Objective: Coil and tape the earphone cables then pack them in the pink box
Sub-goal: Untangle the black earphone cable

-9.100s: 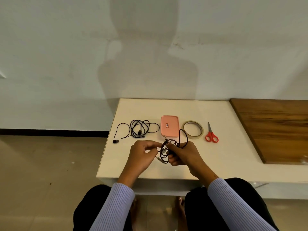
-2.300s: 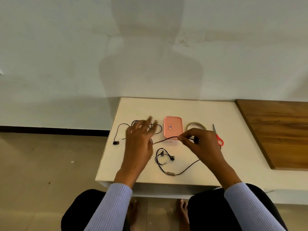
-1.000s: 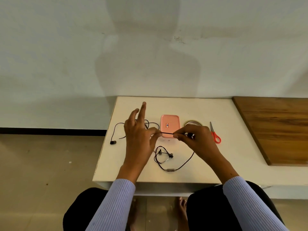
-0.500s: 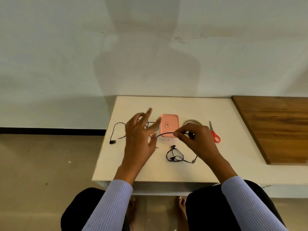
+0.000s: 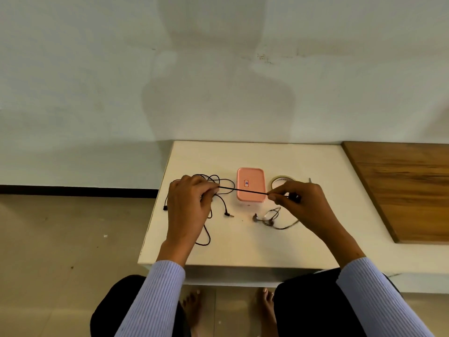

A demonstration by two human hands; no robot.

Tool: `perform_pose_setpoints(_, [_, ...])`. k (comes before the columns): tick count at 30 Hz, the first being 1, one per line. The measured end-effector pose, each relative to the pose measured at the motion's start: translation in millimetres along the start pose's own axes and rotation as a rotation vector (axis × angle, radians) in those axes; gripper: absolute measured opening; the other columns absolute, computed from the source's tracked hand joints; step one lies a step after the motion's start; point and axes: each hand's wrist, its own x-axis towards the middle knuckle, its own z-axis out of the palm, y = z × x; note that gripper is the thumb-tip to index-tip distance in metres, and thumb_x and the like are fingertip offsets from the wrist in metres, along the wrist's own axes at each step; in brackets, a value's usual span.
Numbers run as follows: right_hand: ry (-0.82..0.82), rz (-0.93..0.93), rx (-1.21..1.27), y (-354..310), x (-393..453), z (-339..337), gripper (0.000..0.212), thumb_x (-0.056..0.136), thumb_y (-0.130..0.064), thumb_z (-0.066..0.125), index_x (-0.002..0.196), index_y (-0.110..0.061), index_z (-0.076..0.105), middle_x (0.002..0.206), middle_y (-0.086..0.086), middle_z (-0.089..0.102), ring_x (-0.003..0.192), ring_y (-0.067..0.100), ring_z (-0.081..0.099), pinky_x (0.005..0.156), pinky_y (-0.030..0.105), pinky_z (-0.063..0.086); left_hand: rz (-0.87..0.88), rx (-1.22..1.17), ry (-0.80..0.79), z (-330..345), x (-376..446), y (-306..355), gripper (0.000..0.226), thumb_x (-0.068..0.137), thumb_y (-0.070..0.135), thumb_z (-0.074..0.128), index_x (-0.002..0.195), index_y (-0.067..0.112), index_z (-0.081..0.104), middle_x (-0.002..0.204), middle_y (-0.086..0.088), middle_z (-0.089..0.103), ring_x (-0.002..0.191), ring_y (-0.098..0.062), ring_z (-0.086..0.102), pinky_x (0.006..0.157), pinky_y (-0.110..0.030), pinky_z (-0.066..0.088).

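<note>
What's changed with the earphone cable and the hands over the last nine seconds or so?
The bundle both hands gripped has been undone: the left hand and right hand now stretch a cable taut between them in front of the pink box, earbuds trailing on the table. Box, tape roll and the second earphone stayed.

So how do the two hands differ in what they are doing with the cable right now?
The left hand grips the black cable in a closed fist over the tangle of cable on the table; the right hand pinches it between fingertips near the tape roll. The left hand sits left of the pink box, the right hand to its right. Both hold the same cable stretched taut across the box.
</note>
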Motion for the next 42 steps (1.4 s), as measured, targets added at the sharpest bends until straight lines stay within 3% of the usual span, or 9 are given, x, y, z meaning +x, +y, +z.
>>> perform_pose_setpoints(5, [0.079,0.015,-0.04,-0.3,-3.7,7.4,0.005,0.08,-0.02,0.072,0.083,-0.024,0.071,0.072,-0.009,0.065,0.057,0.009,0.05,0.055,0.018,0.042,0.044,0.096,-0.053,11.1,-3.3,2.9,0.049,0.074,-0.007,0.07,0.12,0.006,0.063,0.115,-0.01,0.067,0.099,-0.031,0.063,0.082,-0.038,0.049])
perform_pose_setpoints(9, [0.027,-0.028,-0.097,-9.5,-2.6,22.6,0.006,0.084,-0.023,0.069,0.088,-0.02,0.072,0.075,-0.017,0.061,0.063,-0.001,0.051,0.057,0.012,0.036,0.148,0.156,-0.155,23.1,-9.0,23.5,0.07,0.073,0.0,0.071,0.138,0.01,0.047,0.143,-0.016,0.045,0.127,-0.033,0.048,0.104,-0.05,0.039])
perform_pose_setpoints(12, [0.001,-0.069,-0.146,-12.0,-0.1,30.9,0.009,0.085,-0.025,0.068,0.091,-0.019,0.073,0.08,-0.011,0.066,0.061,-0.004,0.05,0.058,0.01,0.034,0.226,0.161,-0.194,34.8,-12.0,31.7,0.051,0.073,0.014,0.077,0.122,0.016,0.063,0.131,-0.011,0.057,0.122,-0.031,0.052,0.106,-0.047,0.03])
perform_pose_setpoints(15, [0.005,-0.074,-0.123,-13.4,0.4,34.3,0.012,0.084,-0.025,0.068,0.092,-0.017,0.073,0.079,-0.008,0.067,0.058,-0.001,0.047,0.058,0.012,0.036,0.206,0.065,-0.14,37.3,-11.3,33.1,0.022,0.081,0.018,0.072,0.103,0.017,0.073,0.102,-0.003,0.069,0.098,-0.025,0.061,0.088,-0.031,0.04])
perform_pose_setpoints(19, [0.001,-0.049,-0.028,-14.0,1.1,27.2,0.014,0.082,-0.021,0.069,0.094,-0.015,0.074,0.079,-0.013,0.065,0.066,0.002,0.055,0.059,0.013,0.042,0.181,0.071,-0.079,29.1,-4.9,27.6,0.013,0.084,0.013,0.069,0.094,0.018,0.075,0.081,0.0,0.066,0.079,-0.021,0.059,0.075,-0.027,0.034])
perform_pose_setpoints(27, [-0.035,0.055,0.123,-9.3,-1.1,16.1,0.021,0.085,-0.011,0.065,0.105,-0.008,0.07,0.081,-0.014,0.065,0.073,-0.005,0.061,0.068,0.007,0.047,0.012,-0.031,-0.061,19.2,-1.1,11.6,0.018,0.088,0.011,0.063,0.102,0.016,0.073,0.084,0.0,0.068,0.079,-0.022,0.059,0.072,-0.035,0.047])
perform_pose_setpoints(32, [0.045,0.069,0.14,-14.4,-1.4,18.1,0.014,0.085,-0.008,0.064,0.099,-0.006,0.068,0.079,-0.014,0.065,0.069,-0.002,0.062,0.066,0.008,0.048,0.01,-0.106,-0.07,21.4,-2.0,21.2,0.047,0.09,0.0,0.052,0.136,0.007,0.049,0.116,-0.01,0.065,0.107,-0.025,0.058,0.095,-0.039,0.047])
perform_pose_setpoints(36, [0.114,-0.011,0.061,-27.2,-0.8,27.1,0.012,0.082,-0.013,0.069,0.094,-0.014,0.072,0.08,-0.016,0.059,0.074,0.004,0.06,0.067,0.009,0.048,0.027,-0.31,-0.163,24.4,-5.8,43.1,0.04,0.09,0.04,0.049,0.119,0.019,0.065,0.116,0.003,0.066,0.111,-0.015,0.056,0.097,-0.034,0.044])
perform_pose_setpoints(42, [0.173,0.033,0.205,-37.9,2.3,27.2,0.019,0.079,-0.014,0.072,0.097,-0.017,0.068,0.082,-0.013,0.064,0.079,0.003,0.063,0.07,0.01,0.051,-0.168,-0.584,-0.043,13.6,-0.8,56.6,0.017,0.083,0.02,0.069,0.101,0.018,0.069,0.09,0.011,0.07,0.09,0.0,0.063,0.081,-0.009,0.045])
